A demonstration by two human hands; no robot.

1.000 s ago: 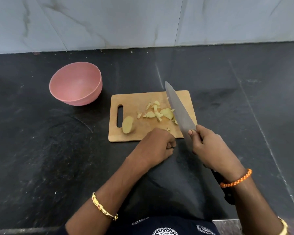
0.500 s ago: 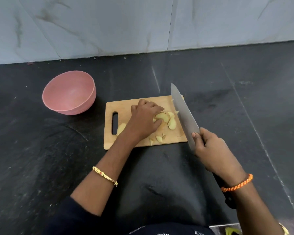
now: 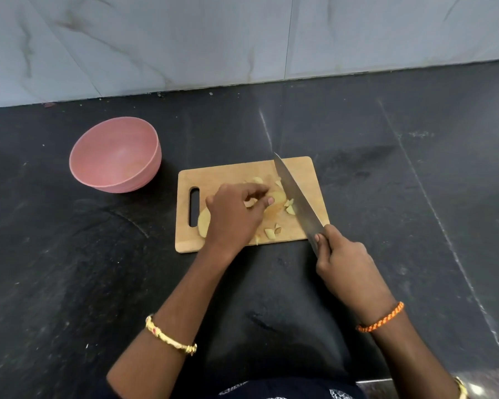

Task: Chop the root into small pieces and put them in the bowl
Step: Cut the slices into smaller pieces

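Observation:
A wooden cutting board lies on the black counter with pale yellow root pieces scattered on it. My left hand is over the middle of the board, its fingers curled around a few root pieces. A larger uncut root chunk shows beside my left wrist, near the handle slot. My right hand grips the handle of the knife, whose blade slants across the board's right side with its tip toward the far edge. The pink bowl stands to the left of the board and looks empty.
The black stone counter stretches on all sides of the board. A grey marble wall rises behind it. The counter's front edge is at my body.
My left hand went from the board's near edge onto the board and closed over the cut pieces. The knife has stayed in my right hand at the board's right side.

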